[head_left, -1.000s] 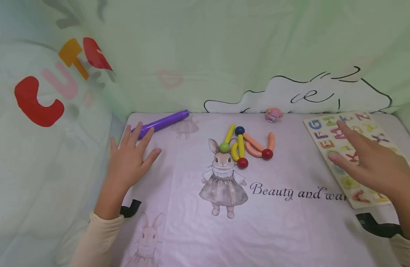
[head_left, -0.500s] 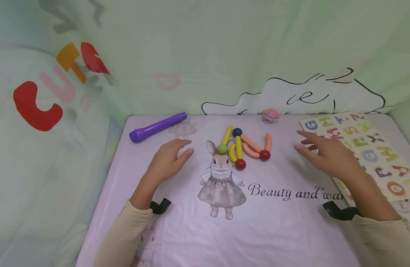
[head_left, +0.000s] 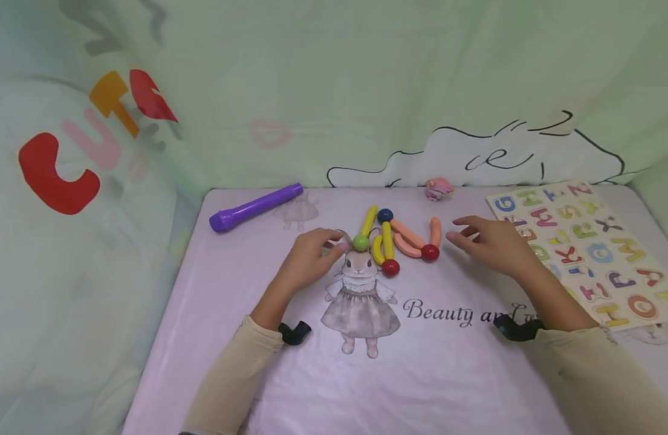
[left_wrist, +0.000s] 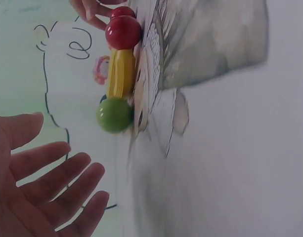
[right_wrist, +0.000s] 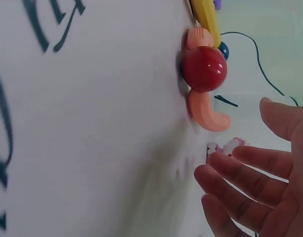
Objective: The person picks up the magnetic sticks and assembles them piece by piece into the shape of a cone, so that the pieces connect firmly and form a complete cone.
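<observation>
Toy balls and rods lie on the table in a zigzag. In the head view it runs from a yellow rod (head_left: 369, 219) and green ball (head_left: 361, 243), past a blue ball (head_left: 385, 215) and a red ball (head_left: 390, 267), to salmon-coloured rods (head_left: 407, 233) meeting at another red ball (head_left: 430, 252). My left hand (head_left: 310, 261) hovers left of the green ball (left_wrist: 114, 115), fingers spread loosely in the left wrist view. On the other side my right hand (head_left: 492, 243) stays apart from the short salmon rod (right_wrist: 205, 111), its fingers relaxed. Both hands hold nothing.
A purple toy microphone (head_left: 256, 208) lies at the back left. By the back curtain sits a small pink figure (head_left: 439, 188). An alphabet puzzle board (head_left: 600, 226) stands to the right, partly behind my right forearm.
Both hands have moved inward toward the balls and rods, the left from beside the microphone, the right from over the puzzle board. The toys lie as before.
</observation>
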Tool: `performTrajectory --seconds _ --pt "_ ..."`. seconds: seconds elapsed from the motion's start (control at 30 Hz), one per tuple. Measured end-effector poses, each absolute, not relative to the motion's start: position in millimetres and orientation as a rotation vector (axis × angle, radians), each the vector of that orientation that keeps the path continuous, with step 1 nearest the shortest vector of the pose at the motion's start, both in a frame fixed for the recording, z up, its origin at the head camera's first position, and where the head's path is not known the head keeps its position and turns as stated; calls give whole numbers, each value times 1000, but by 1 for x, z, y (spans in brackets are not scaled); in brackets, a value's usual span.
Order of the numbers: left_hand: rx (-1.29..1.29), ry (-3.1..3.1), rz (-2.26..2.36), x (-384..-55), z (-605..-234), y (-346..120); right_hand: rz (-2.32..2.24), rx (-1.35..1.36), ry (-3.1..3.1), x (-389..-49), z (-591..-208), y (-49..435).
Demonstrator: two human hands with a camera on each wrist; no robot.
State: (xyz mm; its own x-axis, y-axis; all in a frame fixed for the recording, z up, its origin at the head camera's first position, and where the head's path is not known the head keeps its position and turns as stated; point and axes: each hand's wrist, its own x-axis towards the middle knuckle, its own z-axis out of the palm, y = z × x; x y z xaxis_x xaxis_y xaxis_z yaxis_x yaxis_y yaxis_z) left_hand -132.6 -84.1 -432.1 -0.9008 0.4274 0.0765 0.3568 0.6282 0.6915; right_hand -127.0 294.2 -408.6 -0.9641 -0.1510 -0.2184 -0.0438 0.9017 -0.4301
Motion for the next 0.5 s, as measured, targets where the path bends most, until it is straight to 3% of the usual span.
performTrajectory --seconds 0.5 --pt "453 2625 1141 -152 -452 -45 -947 141 2558 -159 -432 278"
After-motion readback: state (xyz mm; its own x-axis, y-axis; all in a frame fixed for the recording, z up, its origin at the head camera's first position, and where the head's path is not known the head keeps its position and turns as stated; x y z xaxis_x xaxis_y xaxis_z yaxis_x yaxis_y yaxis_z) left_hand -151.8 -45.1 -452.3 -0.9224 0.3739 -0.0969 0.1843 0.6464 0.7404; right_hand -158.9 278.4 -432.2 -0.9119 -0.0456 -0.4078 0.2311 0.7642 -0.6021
